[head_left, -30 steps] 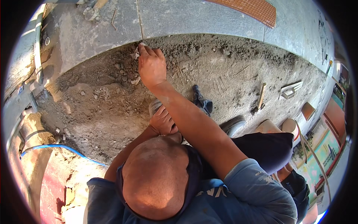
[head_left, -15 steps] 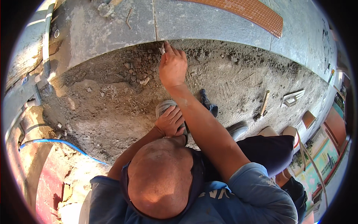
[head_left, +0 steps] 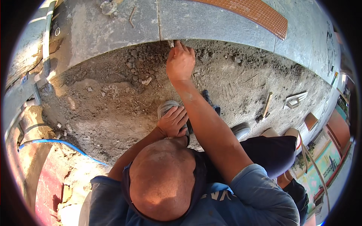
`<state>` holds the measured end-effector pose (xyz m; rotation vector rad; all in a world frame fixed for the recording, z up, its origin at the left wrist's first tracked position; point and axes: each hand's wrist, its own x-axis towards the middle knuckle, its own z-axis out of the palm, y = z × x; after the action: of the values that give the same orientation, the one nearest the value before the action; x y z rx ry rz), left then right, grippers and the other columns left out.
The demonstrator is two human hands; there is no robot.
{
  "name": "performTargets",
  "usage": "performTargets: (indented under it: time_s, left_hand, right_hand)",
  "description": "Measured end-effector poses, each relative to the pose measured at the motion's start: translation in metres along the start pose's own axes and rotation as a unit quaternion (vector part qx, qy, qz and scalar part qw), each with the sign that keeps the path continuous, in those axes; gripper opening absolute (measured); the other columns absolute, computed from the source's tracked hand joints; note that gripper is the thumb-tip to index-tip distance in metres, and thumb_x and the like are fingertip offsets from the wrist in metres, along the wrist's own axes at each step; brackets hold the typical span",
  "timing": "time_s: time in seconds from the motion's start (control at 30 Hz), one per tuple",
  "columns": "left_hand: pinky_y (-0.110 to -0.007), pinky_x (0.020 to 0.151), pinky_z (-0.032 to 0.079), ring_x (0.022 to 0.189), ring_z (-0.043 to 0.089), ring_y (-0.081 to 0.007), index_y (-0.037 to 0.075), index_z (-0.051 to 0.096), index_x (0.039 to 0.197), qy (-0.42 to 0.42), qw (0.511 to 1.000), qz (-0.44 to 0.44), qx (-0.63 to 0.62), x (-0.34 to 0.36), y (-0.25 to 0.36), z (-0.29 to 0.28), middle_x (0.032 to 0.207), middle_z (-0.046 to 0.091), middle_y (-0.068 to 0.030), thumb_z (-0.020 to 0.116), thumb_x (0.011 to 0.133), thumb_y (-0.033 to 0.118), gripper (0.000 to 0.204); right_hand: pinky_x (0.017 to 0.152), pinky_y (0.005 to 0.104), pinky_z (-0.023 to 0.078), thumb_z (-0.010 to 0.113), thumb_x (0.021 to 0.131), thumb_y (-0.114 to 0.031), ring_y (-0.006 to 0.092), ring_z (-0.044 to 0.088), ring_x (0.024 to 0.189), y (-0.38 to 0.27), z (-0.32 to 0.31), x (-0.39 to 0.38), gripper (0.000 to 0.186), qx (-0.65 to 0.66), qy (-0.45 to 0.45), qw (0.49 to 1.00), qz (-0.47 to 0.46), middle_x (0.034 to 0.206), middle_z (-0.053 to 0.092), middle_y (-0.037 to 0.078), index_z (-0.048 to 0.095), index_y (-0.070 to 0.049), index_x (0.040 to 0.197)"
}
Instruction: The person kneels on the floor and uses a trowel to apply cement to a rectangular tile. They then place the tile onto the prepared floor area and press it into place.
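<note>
My right hand (head_left: 181, 64) reaches forward to the edge of the grey slabs (head_left: 113, 32), its fingers closed. A small whitish piece (head_left: 171, 43) shows at its fingertips, right by the slab edge and close to a joint; its kind is too small to make out. My left hand (head_left: 173, 121) lies flat, fingers stretched, on a grey ribbed thing (head_left: 166, 107) that looks like the toe of a shoe. A dark, slim object (head_left: 206, 96) lies on the dirt, partly hidden behind my right forearm.
Rough sandy ground (head_left: 105, 109) spreads below the slabs. At the right lie a wooden-handled hammer (head_left: 268, 103), a plastering trowel (head_left: 295, 101) and a brown block (head_left: 311, 120). A brown textured strip (head_left: 260, 19) rests on the slabs. Pipes (head_left: 47, 41) and a blue hose (head_left: 68, 144) are at the left.
My right hand has shifted slightly to the right along the slab edge, with the whitish piece still at its fingertips. My left hand has stayed in place.
</note>
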<state>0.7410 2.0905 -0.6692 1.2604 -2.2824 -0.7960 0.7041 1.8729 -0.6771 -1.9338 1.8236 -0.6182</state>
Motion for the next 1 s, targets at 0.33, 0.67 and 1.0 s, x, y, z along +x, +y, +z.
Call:
performTargets:
  time_s: [0.33, 0.67, 1.0]
  left_hand:
    - [-0.048, 0.113, 0.026, 0.125, 0.049, -0.0279, 0.004, 0.062, 0.116, -0.038, 0.999, -0.02, 0.015, -0.007, -0.002, 0.003, 0.127, 0.058, -0.0145, 0.056, 0.078, 0.041, 0.054]
    - [-0.047, 0.112, 0.028, 0.125, 0.049, -0.0304, 0.003, 0.062, 0.116, -0.083, 0.995, -0.011, -0.053, -0.014, -0.006, 0.018, 0.125, 0.058, -0.0169, 0.057, 0.078, 0.04, 0.053]
    - [-0.046, 0.111, 0.028, 0.125, 0.049, -0.0303, 0.002, 0.062, 0.116, -0.028, 0.999, 0.003, 0.021, 0.01, 0.002, 0.001, 0.125, 0.058, -0.0153, 0.056, 0.077, 0.038, 0.054]
  right_hand:
    - [0.084, 0.042, 0.05, 0.056, 0.085, -0.005, 0.0331, 0.063, 0.09, 0.007, -0.017, -0.009, 0.034, 0.013, -0.028, 0.999, -0.034, 0.106, 0.069, 0.015, 0.065, -0.002, 0.118]
    - [0.083, 0.0372, 0.052, 0.06, 0.083, -0.008, 0.0284, 0.064, 0.087, -0.047, 0.01, -0.024, 0.032, 0.08, -0.092, 0.991, -0.064, 0.1, 0.071, 0.012, 0.067, -0.004, 0.114]
    - [0.086, 0.04, 0.049, 0.062, 0.083, -0.01, 0.03, 0.062, 0.096, 0.06, -0.031, 0.015, 0.032, -0.122, 0.066, 0.99, 0.029, 0.109, 0.069, 0.014, 0.067, -0.002, 0.113]
